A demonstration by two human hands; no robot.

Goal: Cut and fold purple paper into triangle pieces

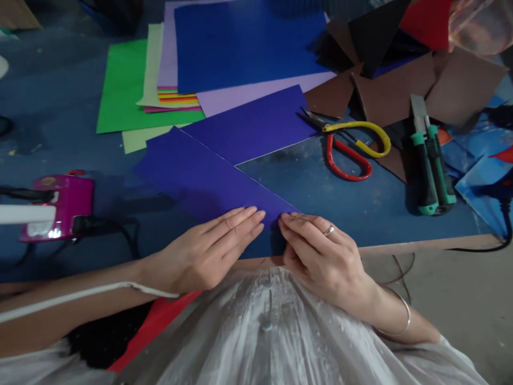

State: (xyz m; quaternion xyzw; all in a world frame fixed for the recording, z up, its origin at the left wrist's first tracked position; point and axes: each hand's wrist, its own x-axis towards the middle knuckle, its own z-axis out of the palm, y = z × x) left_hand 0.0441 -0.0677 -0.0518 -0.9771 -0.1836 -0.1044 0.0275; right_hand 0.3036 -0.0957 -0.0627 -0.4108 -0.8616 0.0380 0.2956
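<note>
A purple sheet of paper (200,176) lies at the table's front edge, its left end irregular in outline. On its near edge rests my left hand (218,243), fingers stretched out flat and side by side. My right hand (320,248), a ring on one finger, pinches the sheet's right corner; the thumb is mostly hidden below the fingers. Another purple piece of paper (256,123) lies just beyond, meeting the first along a slanted line. Scissors (352,144) with one yellow and one red handle lie right of it, their blade tips over its right end.
Coloured sheets, with a blue sheet (248,45) on top, are stacked at the back. Brown paper pieces (395,88) spread at back right, near a green-and-black utility knife (430,160). A magenta power socket block (82,203) with cables sits at left. The table edge (425,245) runs in front.
</note>
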